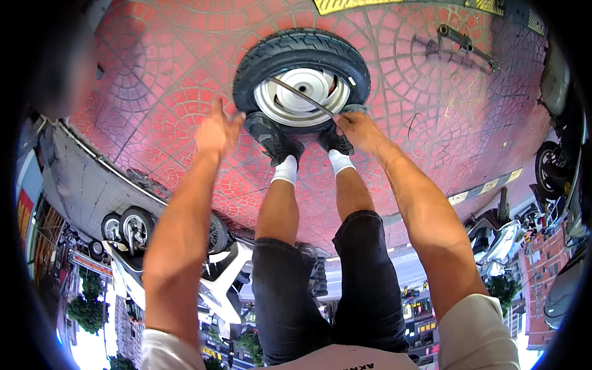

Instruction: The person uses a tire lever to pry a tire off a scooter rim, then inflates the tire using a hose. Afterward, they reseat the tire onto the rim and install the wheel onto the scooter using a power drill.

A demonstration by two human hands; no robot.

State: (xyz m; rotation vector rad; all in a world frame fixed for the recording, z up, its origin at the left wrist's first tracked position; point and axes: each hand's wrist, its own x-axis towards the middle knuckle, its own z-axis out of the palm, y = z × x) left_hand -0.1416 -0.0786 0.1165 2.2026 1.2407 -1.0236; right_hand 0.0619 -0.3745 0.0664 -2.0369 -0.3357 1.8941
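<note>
A black motor scooter tire (301, 44) on a silver wheel rim (308, 88) lies flat on the paving in front of my feet. My right hand (361, 131) is closed around the near end of a tire lever (305, 98), a long thin metal bar. The lever slants across the wheel, its far tip at the rim's upper left edge by the tire bead. My left hand (217, 129) hovers left of the tire with fingers apart and nothing in it, slightly blurred. My black shoes (272, 137) press against the tire's near side.
On the red patterned paving (166, 68), a metal shock absorber or fork part (459, 38) lies at the far right. A white scooter (225, 290) stands behind on the left, another scooter (496, 237) on the right. A yellow strip (351, 5) crosses the far edge.
</note>
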